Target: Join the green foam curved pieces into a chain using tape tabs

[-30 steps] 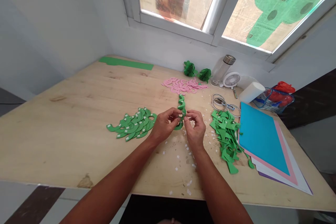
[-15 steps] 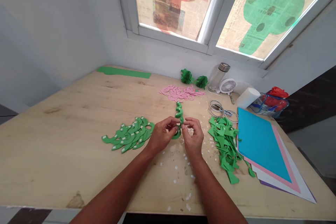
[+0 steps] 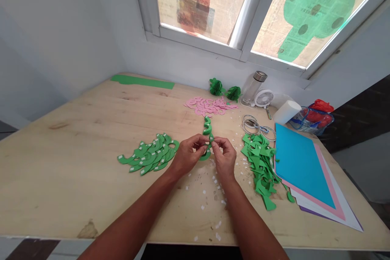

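Between my hands is a chain of curved green paper pieces, its far end lying on the table toward the pink cutouts. My left hand pinches the chain from the left side. From the right, my right hand grips the same green paper between thumb and fingers. One curved end of the chain shows below the fingertips; the spot right between them is partly hidden. Left of my hands lies a fanned pile of green curved paper pieces with small white squares on them.
Green paper scraps lie at right, beside stacked coloured sheets. Scissors, a glass bottle, a small fan and a white roll stand or lie behind. Pink cutouts and green paper ornaments are farther back.
My fingers have shifted slightly on the green paper, and my right thumb sits a little higher. Both hands keep their pinch. The whole view has moved slightly.
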### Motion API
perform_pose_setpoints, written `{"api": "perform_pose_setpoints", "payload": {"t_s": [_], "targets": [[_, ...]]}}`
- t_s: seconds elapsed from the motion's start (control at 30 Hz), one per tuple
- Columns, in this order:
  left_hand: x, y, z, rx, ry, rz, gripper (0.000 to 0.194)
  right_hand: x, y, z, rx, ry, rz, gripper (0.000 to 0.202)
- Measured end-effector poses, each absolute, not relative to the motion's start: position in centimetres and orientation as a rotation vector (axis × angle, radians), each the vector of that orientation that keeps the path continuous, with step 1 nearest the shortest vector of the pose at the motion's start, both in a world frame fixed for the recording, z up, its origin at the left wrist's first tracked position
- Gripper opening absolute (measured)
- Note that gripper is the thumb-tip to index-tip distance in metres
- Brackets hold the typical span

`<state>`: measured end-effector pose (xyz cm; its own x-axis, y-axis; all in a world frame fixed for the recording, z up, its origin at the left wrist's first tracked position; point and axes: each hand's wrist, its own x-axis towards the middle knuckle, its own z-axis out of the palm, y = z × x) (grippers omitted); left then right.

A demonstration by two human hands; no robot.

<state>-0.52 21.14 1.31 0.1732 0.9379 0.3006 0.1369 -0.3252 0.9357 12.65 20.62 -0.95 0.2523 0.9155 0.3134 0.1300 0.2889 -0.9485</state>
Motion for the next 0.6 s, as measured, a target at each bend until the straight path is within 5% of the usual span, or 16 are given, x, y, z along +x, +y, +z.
{"api": "perform_pose_setpoints", "payload": {"t_s": [0.6], "targets": [[-0.41, 21.27, 0.92, 1.609, 1.085, 1.228, 0.016, 12.61, 20.82, -0.89, -1.138, -1.114, 0.804, 0.019]]}}
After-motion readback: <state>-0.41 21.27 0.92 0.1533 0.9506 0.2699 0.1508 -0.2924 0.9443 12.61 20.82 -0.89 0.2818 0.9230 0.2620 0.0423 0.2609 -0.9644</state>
